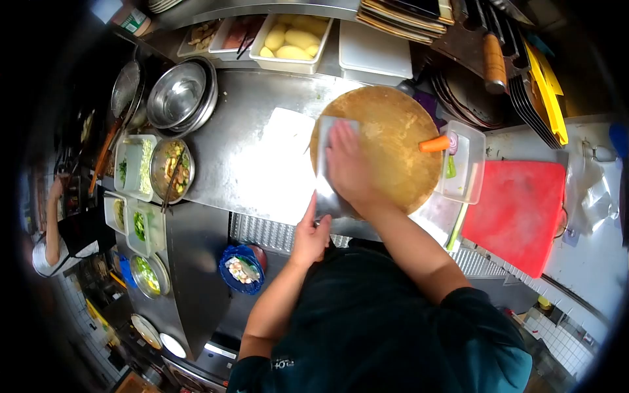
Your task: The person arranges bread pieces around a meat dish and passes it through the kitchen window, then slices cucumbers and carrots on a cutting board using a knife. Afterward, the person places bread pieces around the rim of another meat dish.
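My left hand [310, 239] is closed at the near left edge of a round wooden chopping board [400, 121], its index finger pointing up along the metal. It grips a cleaver [322, 154], whose broad grey blade lies over the board's left side; the handle is mostly hidden. My right hand [347, 164] lies over the blade with fingers stretched out, partly smeared by motion. A carrot piece [434, 144] sits at the board's right edge, beside a clear plastic tub [473, 141] with a piece of onion and a green vegetable piece.
A red cutting board [517, 213] lies at right. Metal bowls [175, 95], a bowl of mixed food [171, 160] and tubs of chopped greens [145, 226] stand left. A potato tub [293, 40] is at the back. A blue-lined bin [242, 268] is below. Another person's arm [54, 216] shows far left.
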`<state>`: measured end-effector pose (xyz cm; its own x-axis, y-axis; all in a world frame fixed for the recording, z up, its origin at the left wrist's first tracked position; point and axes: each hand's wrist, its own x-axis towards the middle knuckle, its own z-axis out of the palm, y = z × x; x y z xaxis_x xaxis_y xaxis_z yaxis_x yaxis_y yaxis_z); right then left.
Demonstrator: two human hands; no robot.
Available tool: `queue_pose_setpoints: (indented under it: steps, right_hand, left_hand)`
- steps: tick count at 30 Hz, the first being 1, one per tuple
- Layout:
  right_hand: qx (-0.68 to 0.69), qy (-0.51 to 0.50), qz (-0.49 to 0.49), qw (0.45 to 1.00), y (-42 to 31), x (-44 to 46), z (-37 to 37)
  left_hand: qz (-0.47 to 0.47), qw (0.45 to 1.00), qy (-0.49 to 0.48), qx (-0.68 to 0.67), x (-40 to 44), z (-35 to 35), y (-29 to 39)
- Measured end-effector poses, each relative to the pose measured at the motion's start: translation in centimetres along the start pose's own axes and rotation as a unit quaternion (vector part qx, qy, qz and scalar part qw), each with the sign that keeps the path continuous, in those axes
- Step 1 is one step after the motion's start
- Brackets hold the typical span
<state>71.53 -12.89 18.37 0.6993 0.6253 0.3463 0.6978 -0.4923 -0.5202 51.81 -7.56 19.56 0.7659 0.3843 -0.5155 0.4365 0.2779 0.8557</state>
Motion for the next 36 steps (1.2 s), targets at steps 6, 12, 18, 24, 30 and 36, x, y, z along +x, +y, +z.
queue_pose_setpoints:
  steps: [6, 12, 18, 24, 30, 36]
  right_hand:
    - [0.124, 0.057, -0.04, 0.99, -5.3, 8.9, 11.0]
    - [0.084, 0.059, -0.006, 0.995, -5.7, 11.7, 16.4]
    - [0.092, 0.066, 0.047, 0.992, -4.7, 10.4, 17.8]
    - [0.038, 0.143, 0.077, 0.986, -3.3, 7.7, 18.4]
    - [0.103, 0.159, -0.003, 0.982, -6.5, 11.8, 15.5]
    - [-0.057, -0.05, 0.015, 0.997, -4.7, 11.4, 15.3]
  left_hand:
    - [0.017, 0.997, 0.07, -0.004, 5.2, -8.9, 4.4]
    - [0.009, 0.997, 0.07, -0.009, 9.4, -12.7, 4.6]
    - [0.028, 0.996, 0.08, 0.015, 11.1, -13.9, 4.3]
    - [0.044, 0.99, 0.108, 0.083, 11.9, -16.0, 5.2]
    - [0.115, 0.969, 0.106, 0.189, 12.0, -17.2, 4.4]
    - [0.247, 0.939, 0.109, 0.213, 11.6, -17.7, 4.8]
